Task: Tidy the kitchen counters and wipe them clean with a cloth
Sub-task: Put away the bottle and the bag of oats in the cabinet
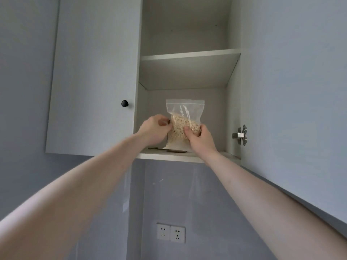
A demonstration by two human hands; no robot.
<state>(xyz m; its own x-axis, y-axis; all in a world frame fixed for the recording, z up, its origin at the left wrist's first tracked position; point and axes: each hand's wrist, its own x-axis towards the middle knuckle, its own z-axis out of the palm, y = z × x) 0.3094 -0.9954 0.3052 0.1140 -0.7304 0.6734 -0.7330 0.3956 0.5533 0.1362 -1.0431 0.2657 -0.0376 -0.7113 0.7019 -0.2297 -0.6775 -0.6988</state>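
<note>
A clear zip bag of pale oat-like flakes (183, 121) stands upright on the bottom shelf (169, 156) of an open wall cabinet. My right hand (200, 138) grips the bag's lower right side, thumb on its front. My left hand (155, 129) is at the bag's left edge with curled fingers touching or pinching it. A flat dark object (169, 150) lies on the shelf under the bag, mostly hidden.
The cabinet's upper shelf (189, 56) shows nothing on it. A closed door with a black knob (124, 103) is on the left. The open door with its metal hinge (241, 135) is on the right. Two wall sockets (170, 232) sit below.
</note>
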